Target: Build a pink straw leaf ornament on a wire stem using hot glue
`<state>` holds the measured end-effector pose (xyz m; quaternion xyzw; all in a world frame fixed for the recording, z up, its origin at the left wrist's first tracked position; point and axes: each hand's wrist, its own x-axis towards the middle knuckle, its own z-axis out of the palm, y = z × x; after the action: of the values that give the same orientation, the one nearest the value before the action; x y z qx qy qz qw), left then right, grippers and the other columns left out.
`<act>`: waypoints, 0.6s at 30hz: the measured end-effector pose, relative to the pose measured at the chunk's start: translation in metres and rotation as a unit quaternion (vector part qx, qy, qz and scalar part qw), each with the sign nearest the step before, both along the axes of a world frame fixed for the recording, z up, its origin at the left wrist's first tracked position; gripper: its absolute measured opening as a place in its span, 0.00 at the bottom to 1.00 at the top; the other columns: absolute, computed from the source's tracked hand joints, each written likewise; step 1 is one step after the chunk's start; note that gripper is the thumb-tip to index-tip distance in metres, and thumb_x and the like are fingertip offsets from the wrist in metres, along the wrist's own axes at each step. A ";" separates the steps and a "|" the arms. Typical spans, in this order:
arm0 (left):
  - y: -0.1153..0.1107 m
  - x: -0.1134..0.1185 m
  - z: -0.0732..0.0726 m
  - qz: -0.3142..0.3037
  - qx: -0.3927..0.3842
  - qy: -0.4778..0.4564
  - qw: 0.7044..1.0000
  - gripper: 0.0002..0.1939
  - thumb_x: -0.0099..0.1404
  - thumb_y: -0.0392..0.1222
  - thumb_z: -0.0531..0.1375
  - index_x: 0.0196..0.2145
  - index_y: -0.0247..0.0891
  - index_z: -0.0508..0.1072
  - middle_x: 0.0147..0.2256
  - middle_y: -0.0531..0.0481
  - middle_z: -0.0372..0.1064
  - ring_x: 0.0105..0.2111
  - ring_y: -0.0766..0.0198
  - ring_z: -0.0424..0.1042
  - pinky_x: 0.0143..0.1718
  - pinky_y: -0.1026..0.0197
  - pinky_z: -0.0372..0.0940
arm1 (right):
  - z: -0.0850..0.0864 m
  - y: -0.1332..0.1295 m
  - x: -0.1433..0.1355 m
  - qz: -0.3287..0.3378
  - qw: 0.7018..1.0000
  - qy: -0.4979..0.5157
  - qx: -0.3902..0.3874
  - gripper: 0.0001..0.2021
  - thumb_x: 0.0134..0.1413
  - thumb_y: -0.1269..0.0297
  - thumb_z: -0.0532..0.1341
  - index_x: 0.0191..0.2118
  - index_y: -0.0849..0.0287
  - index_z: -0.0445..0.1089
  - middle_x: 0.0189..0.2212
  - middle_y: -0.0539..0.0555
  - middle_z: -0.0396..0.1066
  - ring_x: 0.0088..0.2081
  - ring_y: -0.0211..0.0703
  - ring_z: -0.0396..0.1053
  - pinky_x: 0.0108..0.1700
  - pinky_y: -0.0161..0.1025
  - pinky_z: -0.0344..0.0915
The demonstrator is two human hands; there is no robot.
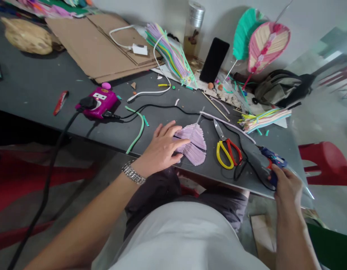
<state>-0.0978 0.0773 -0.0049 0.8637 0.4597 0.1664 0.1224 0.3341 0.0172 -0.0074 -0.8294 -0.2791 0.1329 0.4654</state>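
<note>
Near the table's front edge lies a lilac leaf shape made of fuzzy pipe cleaners, with a thin stem pointing away from me. My left hand rests over its left side, fingers spread, fingertips touching it and hiding part of it. At the right, my right hand is wrapped round the handle of a blue glue gun, whose nozzle points left and away. Between the hands lie scissors with one yellow and one red handle, blades slightly apart. A loose lilac pipe cleaner stretches behind them.
A magenta power strip with a black cord sits left; the cord crosses the table to the glue gun. Behind are cardboard, a pipe cleaner bundle, a phone, a bottle and finished leaves. Another bundle lies right.
</note>
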 end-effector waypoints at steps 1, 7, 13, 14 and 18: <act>0.002 0.000 0.000 -0.008 -0.004 0.006 1.000 0.26 0.65 0.38 0.64 0.60 0.49 0.74 0.68 0.39 0.56 0.72 0.36 0.46 0.68 0.26 0.47 | 0.000 -0.001 0.003 0.008 1.000 -0.019 -0.005 0.16 0.33 0.49 0.69 0.21 0.57 0.72 0.15 0.50 0.65 0.19 0.41 0.60 0.22 0.40 0.55; 0.013 -0.001 -0.018 -0.012 -0.023 0.004 1.000 0.27 0.65 0.42 0.61 0.62 0.49 0.73 0.73 0.40 0.48 0.74 0.29 0.38 0.65 0.18 0.43 | -0.003 -0.006 0.016 0.044 0.989 -0.129 -0.056 0.24 0.44 0.40 0.61 0.25 0.61 0.74 0.17 0.49 0.65 0.23 0.39 0.59 0.27 0.38 0.54; 0.022 -0.006 -0.028 -0.025 -0.046 0.013 0.999 0.26 0.68 0.47 0.59 0.63 0.56 0.71 0.73 0.47 0.50 0.74 0.33 0.37 0.66 0.21 0.45 | -0.013 -0.008 0.026 0.027 0.975 -0.181 -0.124 0.24 0.45 0.40 0.60 0.26 0.59 0.75 0.18 0.50 0.66 0.24 0.43 0.61 0.29 0.39 0.55; 0.023 -0.007 -0.027 -0.028 -0.048 0.012 0.998 0.26 0.68 0.48 0.59 0.63 0.56 0.71 0.73 0.48 0.51 0.74 0.32 0.37 0.66 0.21 0.45 | -0.012 -0.010 0.027 0.028 0.973 -0.186 -0.135 0.23 0.45 0.40 0.61 0.26 0.59 0.75 0.19 0.51 0.67 0.25 0.44 0.62 0.29 0.39 0.56; 0.026 -0.011 -0.021 -0.045 -0.055 0.003 0.997 0.28 0.66 0.49 0.62 0.64 0.56 0.71 0.73 0.44 0.50 0.74 0.30 0.40 0.66 0.21 0.46 | 0.000 -0.006 0.018 0.027 0.960 -0.238 -0.145 0.20 0.45 0.46 0.65 0.34 0.59 0.76 0.30 0.57 0.73 0.33 0.49 0.66 0.34 0.41 0.59</act>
<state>-0.1090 0.1029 -0.0261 0.8761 0.4291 0.1324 0.1757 0.3516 0.0112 -0.0073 -0.8879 -0.3814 -0.0168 0.2566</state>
